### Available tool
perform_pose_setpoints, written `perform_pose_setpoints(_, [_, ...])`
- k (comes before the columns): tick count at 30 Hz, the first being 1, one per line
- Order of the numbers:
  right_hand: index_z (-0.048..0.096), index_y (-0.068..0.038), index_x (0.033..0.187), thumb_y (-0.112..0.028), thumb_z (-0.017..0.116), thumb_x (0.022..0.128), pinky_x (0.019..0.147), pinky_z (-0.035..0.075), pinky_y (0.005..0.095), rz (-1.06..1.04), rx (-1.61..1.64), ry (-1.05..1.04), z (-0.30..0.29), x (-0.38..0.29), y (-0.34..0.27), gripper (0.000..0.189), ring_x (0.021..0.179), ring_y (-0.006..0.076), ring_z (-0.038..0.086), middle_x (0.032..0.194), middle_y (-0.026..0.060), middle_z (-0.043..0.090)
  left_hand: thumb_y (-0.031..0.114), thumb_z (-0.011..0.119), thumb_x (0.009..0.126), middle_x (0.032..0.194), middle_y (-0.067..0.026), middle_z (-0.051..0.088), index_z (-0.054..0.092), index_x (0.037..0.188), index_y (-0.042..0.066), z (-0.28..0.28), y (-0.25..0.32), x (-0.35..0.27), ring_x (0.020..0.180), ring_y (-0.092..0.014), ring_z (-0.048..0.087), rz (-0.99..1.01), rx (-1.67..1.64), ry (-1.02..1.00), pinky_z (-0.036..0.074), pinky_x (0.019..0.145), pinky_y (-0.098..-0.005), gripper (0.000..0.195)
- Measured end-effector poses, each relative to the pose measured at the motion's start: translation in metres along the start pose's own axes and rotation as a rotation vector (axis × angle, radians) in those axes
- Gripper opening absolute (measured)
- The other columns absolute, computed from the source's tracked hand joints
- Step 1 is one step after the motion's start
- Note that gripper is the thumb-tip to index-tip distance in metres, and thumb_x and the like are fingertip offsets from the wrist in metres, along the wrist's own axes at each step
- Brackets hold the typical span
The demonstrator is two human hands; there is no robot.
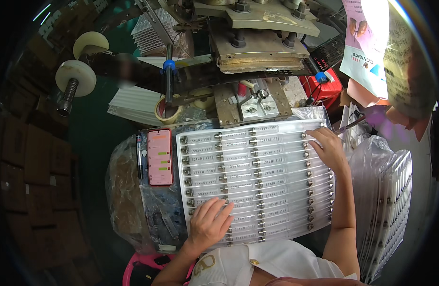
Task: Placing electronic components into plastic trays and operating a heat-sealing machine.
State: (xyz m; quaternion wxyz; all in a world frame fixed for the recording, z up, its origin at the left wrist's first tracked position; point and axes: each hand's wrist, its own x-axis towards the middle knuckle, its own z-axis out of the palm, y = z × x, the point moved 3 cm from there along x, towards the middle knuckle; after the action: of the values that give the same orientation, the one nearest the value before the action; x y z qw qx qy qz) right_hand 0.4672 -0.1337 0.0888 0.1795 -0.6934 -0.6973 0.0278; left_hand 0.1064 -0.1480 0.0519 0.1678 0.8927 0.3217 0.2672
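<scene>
A white plastic tray (181,168) lies before me, filled with rows of clear tubes with metal fittings; many tubes bear printed lettering. My left hand (210,221) rests over the lower left part of the tray, its fingers slightly spread on the tubes. At the upper right corner, my right hand (325,144) has thumb and fingertips at the metal end of a tube (291,137) in the right-hand column; whether it grips the tube I cannot tell. The tubes in that column show no lettering. Above the tray stands a stamping machine with a metal fixture (258,107).
Left of the tray lie a phone (160,157) in a red case and a marker pen (139,157). A roll of tape (167,111) sits by the machine. Stacked filled trays (387,211) in plastic stand at right. A red box (323,89) is behind. Cardboard boxes (37,171) line the left.
</scene>
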Motion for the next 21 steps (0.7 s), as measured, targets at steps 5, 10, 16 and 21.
perform_pose_setpoints(5, [0.066,-0.004,0.103,-0.009,0.066,0.080,0.077,0.049,0.0390,-0.051,0.005,-0.003,0.006,0.010,-0.006,0.024,0.087,0.0310,0.060,0.091,0.0119,0.064,0.017,0.073,0.074,0.114,-0.0118,0.061,0.066,0.112,0.008,0.003,-0.005,-0.006,0.113,-0.032,0.055,-0.038,-0.016,-0.036,0.045,0.090,-0.0435,0.040])
perform_pose_setpoints(10, [0.066,-0.004,0.103,-0.009,0.067,0.079,0.077,0.049,0.0395,-0.121,0.013,0.006,0.009,0.027,-0.023,0.024,0.087,0.0304,0.061,0.092,0.0121,0.064,0.031,0.069,0.080,0.134,-0.0158,0.051,0.058,0.127,0.010,0.008,-0.004,-0.008,0.126,-0.037,0.044,-0.066,-0.022,-0.175,0.035,0.103,-0.0506,0.052])
perform_pose_setpoints(16, [0.066,-0.004,0.102,-0.010,0.069,0.077,0.075,0.050,0.0389,-0.146,0.023,0.002,0.013,0.035,-0.033,0.025,0.087,0.0294,0.061,0.089,0.0114,0.064,0.045,0.056,0.089,0.145,-0.0116,0.040,0.045,0.141,0.024,0.014,-0.006,-0.010,0.133,-0.032,0.037,-0.099,0.090,-0.300,0.028,0.108,-0.0517,0.057])
perform_pose_setpoints(21, [0.066,-0.005,0.103,-0.009,0.068,0.077,0.077,0.049,0.0393,-0.129,0.032,0.003,0.015,0.039,-0.032,0.026,0.088,0.0301,0.060,0.090,0.0114,0.064,0.042,0.062,0.085,0.146,-0.0149,0.037,0.046,0.139,0.022,0.018,-0.007,-0.010,0.134,-0.038,0.034,-0.114,0.080,-0.339,0.024,0.108,-0.0559,0.060])
